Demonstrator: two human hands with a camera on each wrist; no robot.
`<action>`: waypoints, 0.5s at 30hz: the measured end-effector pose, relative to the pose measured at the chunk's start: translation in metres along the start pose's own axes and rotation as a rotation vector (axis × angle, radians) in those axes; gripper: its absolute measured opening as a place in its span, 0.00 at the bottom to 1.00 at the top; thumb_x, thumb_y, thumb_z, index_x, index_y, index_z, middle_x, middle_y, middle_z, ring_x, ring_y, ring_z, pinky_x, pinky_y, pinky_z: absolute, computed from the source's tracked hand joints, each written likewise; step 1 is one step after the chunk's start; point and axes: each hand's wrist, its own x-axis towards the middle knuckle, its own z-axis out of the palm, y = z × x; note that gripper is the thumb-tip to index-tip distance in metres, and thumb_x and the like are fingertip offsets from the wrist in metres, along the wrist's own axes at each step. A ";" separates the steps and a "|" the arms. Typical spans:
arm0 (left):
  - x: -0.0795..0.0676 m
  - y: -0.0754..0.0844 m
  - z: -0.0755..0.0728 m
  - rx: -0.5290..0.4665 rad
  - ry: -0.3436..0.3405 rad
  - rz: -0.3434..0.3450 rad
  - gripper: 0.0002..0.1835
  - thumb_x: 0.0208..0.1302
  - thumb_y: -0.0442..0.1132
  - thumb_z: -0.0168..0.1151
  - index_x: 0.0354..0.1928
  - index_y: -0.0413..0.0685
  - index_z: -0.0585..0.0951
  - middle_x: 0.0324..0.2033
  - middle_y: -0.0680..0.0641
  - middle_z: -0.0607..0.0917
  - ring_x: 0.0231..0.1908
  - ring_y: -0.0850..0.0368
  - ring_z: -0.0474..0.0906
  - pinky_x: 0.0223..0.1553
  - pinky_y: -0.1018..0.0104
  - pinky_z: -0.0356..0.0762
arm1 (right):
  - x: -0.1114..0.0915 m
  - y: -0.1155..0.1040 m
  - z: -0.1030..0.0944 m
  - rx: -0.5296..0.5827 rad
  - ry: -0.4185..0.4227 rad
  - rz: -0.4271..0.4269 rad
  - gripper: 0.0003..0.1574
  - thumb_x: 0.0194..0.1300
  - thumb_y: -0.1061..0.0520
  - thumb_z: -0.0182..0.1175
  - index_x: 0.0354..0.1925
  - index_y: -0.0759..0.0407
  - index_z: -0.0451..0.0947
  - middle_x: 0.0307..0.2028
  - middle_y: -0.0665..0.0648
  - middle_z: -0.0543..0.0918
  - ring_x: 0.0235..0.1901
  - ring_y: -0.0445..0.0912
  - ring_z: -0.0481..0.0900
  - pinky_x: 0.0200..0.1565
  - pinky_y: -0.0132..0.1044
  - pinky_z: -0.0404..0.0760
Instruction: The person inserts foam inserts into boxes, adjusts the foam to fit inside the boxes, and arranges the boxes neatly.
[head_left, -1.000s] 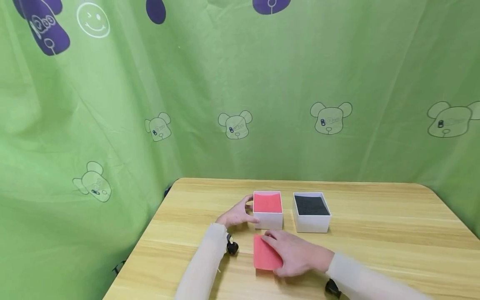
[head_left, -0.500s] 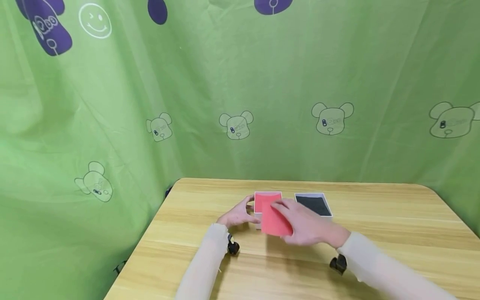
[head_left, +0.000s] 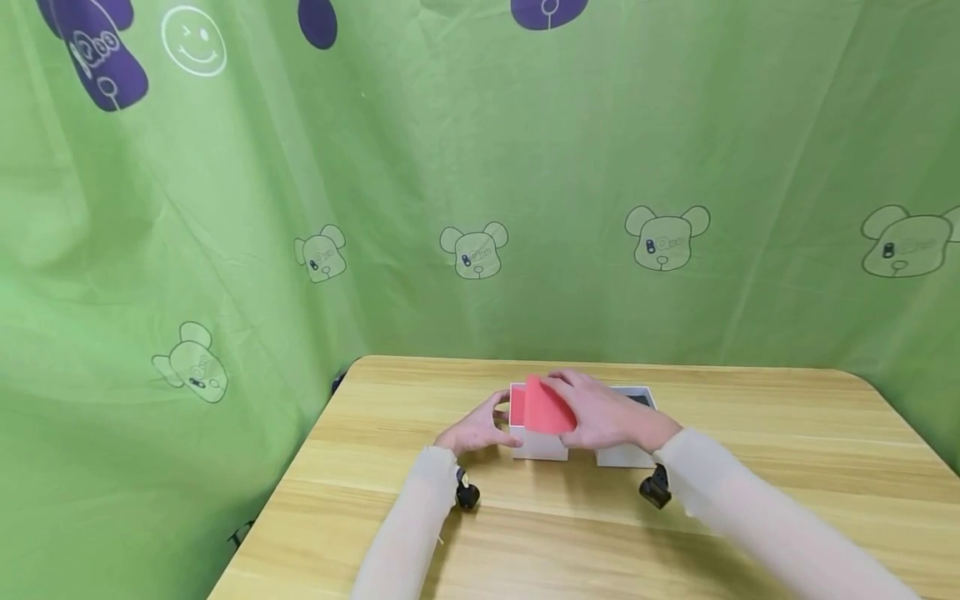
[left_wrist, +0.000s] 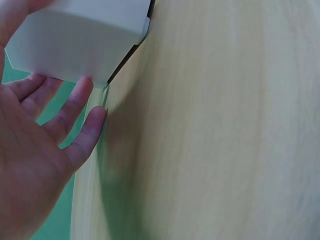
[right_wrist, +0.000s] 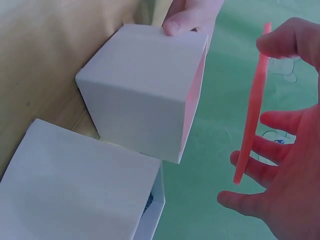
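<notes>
My right hand (head_left: 600,414) pinches a thin, square red sheet (head_left: 546,408) by its edges, tilted over the near side of a white box (head_left: 542,446) with red lining or filling. In the right wrist view the sheet (right_wrist: 254,105) appears edge-on between thumb and fingers, apart from the box (right_wrist: 135,100). From the left, my left hand (head_left: 472,427) grips that box, thumb at the front and fingers behind. Close beside it on the right stands a second white box (head_left: 622,456); something dark (head_left: 640,400) shows inside, mostly hidden by my right hand.
Both boxes stand on a wood-grain table (head_left: 780,467), toward its far edge. A green curtain (head_left: 555,308) printed with bear heads hangs behind and to the left. Each wrist carries a small black camera, such as the left one (head_left: 468,497).
My right hand has lifted the red sheet from in front of the lined box, forward and up over its near side, tilting it. The left hand has stayed on the box.
</notes>
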 end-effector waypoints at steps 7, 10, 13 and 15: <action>-0.009 0.021 0.001 -0.030 -0.046 0.016 0.49 0.42 0.31 0.69 0.65 0.53 0.51 0.60 0.49 0.58 0.53 0.50 0.65 0.45 0.64 0.70 | 0.010 0.008 0.003 0.040 -0.051 0.036 0.50 0.41 0.49 0.63 0.63 0.59 0.57 0.58 0.58 0.60 0.51 0.50 0.62 0.45 0.43 0.71; -0.012 0.028 0.000 -0.033 -0.059 0.013 0.49 0.43 0.30 0.69 0.65 0.49 0.50 0.61 0.46 0.57 0.53 0.47 0.64 0.44 0.64 0.71 | 0.014 0.011 0.006 0.040 -0.070 0.052 0.49 0.41 0.49 0.63 0.62 0.58 0.58 0.58 0.58 0.60 0.51 0.49 0.62 0.46 0.43 0.70; -0.009 0.021 -0.001 -0.033 -0.049 0.005 0.49 0.42 0.31 0.69 0.65 0.51 0.50 0.61 0.47 0.57 0.53 0.48 0.64 0.44 0.63 0.71 | 0.018 0.012 0.009 0.050 -0.084 0.057 0.49 0.41 0.49 0.63 0.62 0.58 0.59 0.57 0.57 0.61 0.50 0.49 0.63 0.44 0.43 0.70; -0.006 0.016 -0.001 -0.028 -0.037 -0.001 0.50 0.42 0.32 0.70 0.65 0.53 0.51 0.61 0.50 0.57 0.53 0.49 0.64 0.44 0.64 0.71 | 0.021 0.012 0.010 0.062 -0.094 0.064 0.48 0.41 0.49 0.64 0.61 0.58 0.60 0.57 0.57 0.62 0.48 0.49 0.64 0.43 0.42 0.70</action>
